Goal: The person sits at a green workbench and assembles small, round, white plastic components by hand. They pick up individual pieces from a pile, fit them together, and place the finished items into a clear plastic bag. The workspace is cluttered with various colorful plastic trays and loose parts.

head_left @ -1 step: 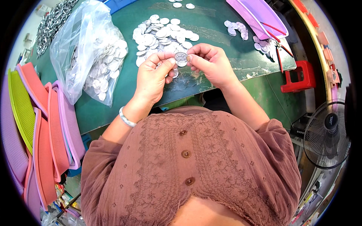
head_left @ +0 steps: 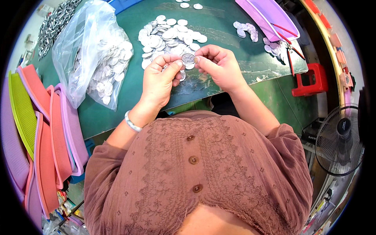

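Between both hands is a round silver metal disc (head_left: 188, 58) with a raised design on its face. My left hand (head_left: 161, 76) pinches its left edge with thumb and forefinger. Its right edge is gripped by the thumb and fingers of my right hand (head_left: 220, 67). Just beyond the hands lies a loose pile of similar silver discs (head_left: 168, 35) on the green table (head_left: 137, 100). Another disc (head_left: 183, 75) shows beside the lower fingers of my left hand; whether they hold it, I cannot tell.
A clear plastic bag (head_left: 90, 51) of discs lies to the left, near a heap of metal parts (head_left: 56, 25). Stacked plastic baskets (head_left: 51, 149) stand at far left. At right are a purple basket (head_left: 260, 17), red-handled pliers (head_left: 290, 47), small disc groups (head_left: 246, 29), a red stool (head_left: 311, 80) and a fan (head_left: 338, 137).
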A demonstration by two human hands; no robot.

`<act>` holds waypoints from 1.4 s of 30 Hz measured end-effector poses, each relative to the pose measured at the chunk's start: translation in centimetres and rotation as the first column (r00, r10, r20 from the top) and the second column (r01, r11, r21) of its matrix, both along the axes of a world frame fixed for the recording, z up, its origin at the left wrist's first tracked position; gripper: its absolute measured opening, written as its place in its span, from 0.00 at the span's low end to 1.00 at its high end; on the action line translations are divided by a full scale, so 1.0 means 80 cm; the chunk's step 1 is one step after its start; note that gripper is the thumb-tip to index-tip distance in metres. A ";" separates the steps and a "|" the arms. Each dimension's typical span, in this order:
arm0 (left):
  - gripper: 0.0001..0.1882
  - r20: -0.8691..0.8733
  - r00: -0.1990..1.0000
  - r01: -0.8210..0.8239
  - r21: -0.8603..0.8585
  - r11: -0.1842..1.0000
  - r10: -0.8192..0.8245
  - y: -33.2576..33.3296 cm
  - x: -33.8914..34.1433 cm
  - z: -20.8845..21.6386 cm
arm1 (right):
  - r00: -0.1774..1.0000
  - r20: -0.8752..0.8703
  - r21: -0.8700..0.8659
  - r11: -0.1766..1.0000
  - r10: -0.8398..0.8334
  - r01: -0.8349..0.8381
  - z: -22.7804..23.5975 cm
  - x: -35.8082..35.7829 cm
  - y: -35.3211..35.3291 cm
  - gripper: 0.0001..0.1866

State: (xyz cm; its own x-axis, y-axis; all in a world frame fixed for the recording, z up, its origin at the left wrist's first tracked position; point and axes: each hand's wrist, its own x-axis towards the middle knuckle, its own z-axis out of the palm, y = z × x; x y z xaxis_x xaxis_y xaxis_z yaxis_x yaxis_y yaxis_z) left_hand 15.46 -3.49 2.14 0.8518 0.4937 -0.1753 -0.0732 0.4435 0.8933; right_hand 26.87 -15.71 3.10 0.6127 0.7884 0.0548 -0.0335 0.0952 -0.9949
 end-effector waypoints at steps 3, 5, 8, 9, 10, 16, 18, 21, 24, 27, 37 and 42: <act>0.07 0.019 0.999 -0.030 0.049 0.998 0.029 -0.009 0.002 0.005 | 0.935 0.322 0.052 0.989 -0.147 0.138 -0.003 -0.012 0.003 0.04; 0.06 0.048 0.999 -0.024 0.047 0.999 0.022 -0.012 0.002 0.007 | 0.772 0.590 0.151 0.972 -0.236 0.181 -0.003 -0.018 0.005 0.04; 0.06 0.092 0.996 0.021 0.023 1.000 -0.023 -0.011 0.000 0.002 | 0.545 0.765 0.267 0.939 -0.343 0.217 -0.007 -0.018 0.012 0.06; 0.06 0.108 0.993 0.049 0.027 0.998 -0.051 -0.007 -0.001 -0.003 | 0.491 0.792 0.290 0.931 -0.363 0.221 -0.006 -0.020 0.013 0.07; 0.06 0.125 0.989 0.078 0.029 0.996 -0.082 -0.005 -0.001 -0.005 | 0.479 0.811 0.281 0.941 -0.337 0.187 -0.008 -0.020 0.014 0.08; 0.07 0.043 0.998 0.030 0.108 0.994 -0.035 0.001 -0.002 -0.007 | 0.740 0.619 0.237 0.961 -0.264 0.145 -0.009 -0.020 0.011 0.10; 0.08 0.013 1.000 0.016 0.225 0.974 -0.020 0.002 -0.004 -0.004 | 0.845 0.475 0.232 0.961 -0.245 0.149 -0.017 -0.017 0.012 0.10; 0.09 0.023 1.000 0.005 0.341 0.940 -0.013 0.000 -0.005 0.002 | 0.909 0.371 0.187 0.974 -0.192 0.130 -0.021 -0.012 0.010 0.08; 0.09 0.037 0.999 -0.005 0.387 0.922 -0.010 0.000 -0.005 0.001 | 0.944 0.300 0.137 0.985 -0.140 0.102 -0.020 -0.011 0.009 0.07; 0.08 0.076 0.997 -0.023 0.432 0.901 -0.010 0.000 -0.005 0.000 | 0.973 0.201 0.138 0.987 -0.109 0.082 -0.020 -0.012 0.008 0.06; 0.09 0.182 0.983 -0.127 0.752 0.647 -0.018 0.007 -0.006 0.004 | 0.965 0.241 0.135 0.988 -0.102 0.071 -0.017 -0.012 0.009 0.06; 0.11 0.241 0.970 -0.189 0.827 0.530 -0.030 0.011 -0.006 0.005 | 0.923 0.366 0.137 0.988 -0.118 0.072 -0.014 -0.010 0.009 0.05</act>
State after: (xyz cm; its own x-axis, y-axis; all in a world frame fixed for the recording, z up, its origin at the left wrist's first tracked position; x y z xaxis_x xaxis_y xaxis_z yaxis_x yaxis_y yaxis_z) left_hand 15.00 -2.64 2.51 0.7596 0.3844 0.5247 -0.2917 -0.5197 0.8030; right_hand 26.03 -14.98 1.98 0.6021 0.7008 0.3826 0.3515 0.1976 -0.9151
